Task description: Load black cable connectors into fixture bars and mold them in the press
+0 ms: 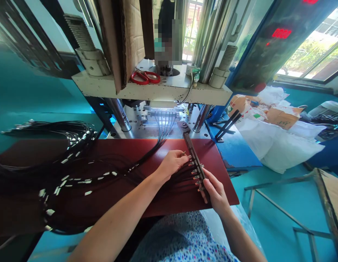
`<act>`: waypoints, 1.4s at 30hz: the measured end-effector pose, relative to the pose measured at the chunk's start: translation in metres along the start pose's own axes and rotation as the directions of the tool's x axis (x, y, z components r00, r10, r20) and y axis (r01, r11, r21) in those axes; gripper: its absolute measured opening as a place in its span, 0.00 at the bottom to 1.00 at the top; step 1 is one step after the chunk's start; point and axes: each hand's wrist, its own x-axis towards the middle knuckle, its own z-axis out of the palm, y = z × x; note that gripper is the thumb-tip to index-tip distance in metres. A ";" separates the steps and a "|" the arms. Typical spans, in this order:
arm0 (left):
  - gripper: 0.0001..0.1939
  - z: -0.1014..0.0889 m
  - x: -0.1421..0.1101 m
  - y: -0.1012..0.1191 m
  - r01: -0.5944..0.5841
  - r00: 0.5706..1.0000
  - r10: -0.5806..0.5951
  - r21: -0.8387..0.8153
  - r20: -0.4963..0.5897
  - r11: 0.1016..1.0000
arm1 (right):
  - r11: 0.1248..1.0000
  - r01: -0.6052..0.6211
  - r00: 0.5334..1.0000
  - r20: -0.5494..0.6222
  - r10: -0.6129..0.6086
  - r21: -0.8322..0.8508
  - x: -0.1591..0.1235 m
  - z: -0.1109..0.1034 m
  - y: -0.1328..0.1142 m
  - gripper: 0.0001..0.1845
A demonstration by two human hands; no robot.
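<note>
A long dark metal fixture bar (192,149) lies slanted on the red-brown board, with several small metal cable ends (195,177) seated along its left side. My right hand (216,191) grips the bar's near part, its fingers on the right edge. At the bar's upper left side my left hand (173,163) is closed in a pinch on a cable end; its thin cable is mostly hidden by the hand. Black cables (182,176) run left from the bar beneath my left wrist. Further left lies a large bundle of black cables (84,181) with white tags.
Behind the board (125,202) stands a press, its lit mould (162,115) holding several cables. Red-handled scissors (145,77) rest on the press's white plate (163,92). More cables (54,127) lie back left. White sacks (280,145) and a metal frame (283,211) stand right.
</note>
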 end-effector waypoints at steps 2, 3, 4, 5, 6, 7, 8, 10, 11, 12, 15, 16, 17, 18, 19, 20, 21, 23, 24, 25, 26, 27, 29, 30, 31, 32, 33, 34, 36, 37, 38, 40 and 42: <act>0.13 0.000 0.001 0.000 0.002 1.000 -0.002 0.013 -0.007 1.000 | 1.000 -0.003 1.000 0.007 0.003 -0.009 0.000 -0.001 0.000 0.26; 0.13 0.000 0.001 -0.001 -0.011 1.000 0.012 0.035 -0.016 0.999 | 1.000 0.001 1.000 0.012 0.000 -0.019 0.000 -0.001 0.000 0.26; 0.13 0.000 0.001 -0.002 -0.033 0.999 0.036 0.068 -0.032 0.997 | 0.999 0.006 1.000 0.018 -0.005 -0.033 0.001 -0.001 0.001 0.26; 0.13 0.000 0.001 -0.002 -0.063 0.996 0.069 0.110 -0.050 0.992 | 0.999 0.013 1.000 0.024 -0.012 -0.052 0.001 -0.001 0.001 0.25; 0.12 0.000 0.002 -0.003 -0.098 0.992 0.110 0.160 -0.066 0.982 | 0.997 0.022 0.999 0.032 -0.020 -0.074 0.001 -0.001 0.001 0.25; 0.12 0.000 0.002 -0.003 -0.135 0.985 0.154 0.214 -0.076 0.968 | 0.994 0.033 0.999 0.040 -0.029 -0.100 0.001 0.000 0.001 0.25; 0.12 0.000 0.002 -0.004 -0.167 0.978 0.194 0.262 -0.081 0.951 | 0.991 0.046 0.998 0.045 -0.040 -0.129 0.001 0.001 0.001 0.25; 0.12 -0.001 0.002 -0.005 -0.208 0.965 0.249 0.329 -0.084 0.921 | 0.981 0.065 0.997 0.052 -0.056 -0.184 0.001 0.002 0.000 0.25; 0.13 -0.001 0.002 -0.005 -0.216 0.963 0.257 0.339 -0.083 0.916 | 0.977 0.067 0.997 0.053 -0.057 -0.201 0.000 0.003 -0.001 0.25; 0.13 -0.002 0.002 -0.005 -0.214 0.964 0.253 0.327 -0.081 0.921 | 0.976 0.062 0.997 0.051 -0.053 -0.210 0.000 0.004 -0.001 0.26; 0.15 -0.006 0.001 -0.006 -0.196 0.979 0.203 0.207 -0.014 0.959 | 0.984 0.027 0.999 0.025 -0.023 -0.175 0.001 0.005 -0.002 0.26; 0.16 -0.008 0.001 -0.007 -0.192 0.981 0.192 0.158 0.017 0.968 | 0.989 0.015 1.000 0.010 -0.014 -0.146 0.001 0.005 -0.002 0.26; 0.16 -0.010 0.001 -0.007 -0.190 0.982 0.188 0.115 0.026 0.975 | 0.993 0.007 1.000 -0.003 -0.008 -0.116 0.001 0.005 -0.002 0.27; 0.16 -0.011 0.001 -0.007 -0.186 0.982 0.187 0.078 0.005 0.979 | 0.996 0.001 1.000 -0.011 -0.002 -0.088 0.002 0.004 -0.001 0.27; 0.15 -0.012 0.001 -0.008 -0.179 0.983 0.181 0.041 -0.042 0.983 | 0.998 -0.003 1.000 -0.013 0.002 -0.066 0.002 0.003 -0.001 0.27; 0.15 -0.013 0.002 -0.008 -0.172 0.980 0.171 0.001 -0.103 0.985 | 0.999 -0.007 1.000 -0.009 0.007 -0.052 0.002 0.002 0.000 0.27; 0.14 -0.014 0.002 -0.009 -0.167 0.975 0.159 -0.039 -0.156 0.985 | 0.999 -0.010 1.000 -0.002 0.010 -0.044 0.002 0.001 0.000 0.27; 0.14 -0.015 0.003 -0.010 -0.149 0.975 0.128 -0.105 -0.182 0.983 | 0.999 -0.011 1.000 0.015 0.012 -0.038 0.002 0.000 0.000 0.26; 0.15 -0.015 0.004 -0.011 -0.126 0.983 0.107 -0.122 -0.152 0.985 | 0.999 -0.011 1.000 0.023 0.012 -0.037 0.002 0.000 0.000 0.26; 0.16 -0.015 0.004 -0.011 -0.094 0.991 0.081 -0.125 -0.107 0.988 | 0.999 -0.009 0.999 0.030 0.010 -0.038 0.002 -0.001 0.000 0.26; 0.17 -0.015 0.004 -0.011 -0.055 0.997 0.048 -0.117 -0.062 0.992 | 0.999 -0.007 0.999 0.038 0.009 -0.043 0.002 -0.001 -0.001 0.26; 0.17 -0.015 0.004 -0.010 -0.016 1.000 0.014 -0.102 -0.025 0.995 | 0.999 -0.005 0.999 0.047 0.008 -0.051 0.002 -0.001 -0.001 0.26; 0.17 -0.016 0.004 -0.008 0.034 0.999 -0.034 -0.072 0.006 0.997 | 0.997 -0.004 0.998 0.067 0.009 -0.074 0.002 -0.002 -0.003 0.26; 0.17 -0.017 0.004 -0.006 0.047 0.999 -0.047 -0.063 0.009 0.997 | 0.996 -0.004 0.997 0.076 0.010 -0.087 0.002 -0.003 -0.003 0.26; 0.17 -0.018 0.004 -0.004 0.058 0.998 -0.057 -0.060 0.011 0.997 | 0.995 -0.006 0.996 0.084 0.014 -0.098 0.002 -0.003 -0.004 0.26; 0.16 -0.019 0.004 -0.003 0.067 0.998 -0.066 -0.061 0.019 0.996 | 0.994 -0.011 0.995 0.094 0.021 -0.107 0.003 -0.004 -0.004 0.26; 0.16 -0.020 0.004 -0.001 0.073 0.997 -0.071 -0.063 0.036 0.995 | 0.993 -0.018 0.994 0.105 0.030 -0.113 0.003 -0.005 -0.005 0.26; 0.15 -0.022 0.004 0.000 0.079 0.995 -0.075 -0.063 0.057 0.995 | 0.993 -0.025 0.993 0.116 0.038 -0.117 0.004 -0.005 -0.005 0.26; 0.14 -0.025 0.005 0.002 0.096 0.991 -0.090 -0.048 0.103 0.994 | 0.992 -0.041 0.989 0.137 0.058 -0.122 0.004 -0.006 -0.006 0.27; 0.13 -0.026 0.006 0.003 0.105 0.987 -0.099 -0.040 0.124 0.994 | 0.991 -0.045 0.988 0.141 0.063 -0.128 0.004 -0.006 -0.007 0.27; 0.13 -0.027 0.007 0.003 0.110 0.985 -0.105 -0.033 0.139 0.993 | 0.989 -0.045 0.988 0.142 0.065 -0.138 0.004 -0.005 -0.007 0.27; 0.12 -0.029 0.010 0.004 0.104 0.984 -0.101 -0.014 0.145 0.995 | 0.984 -0.035 0.988 0.139 0.060 -0.177 0.005 -0.003 -0.008 0.27; 0.12 -0.030 0.013 0.002 0.088 0.989 -0.091 0.037 0.113 0.995 | 0.968 -0.023 0.987 0.149 0.061 -0.250 0.006 0.000 -0.010 0.28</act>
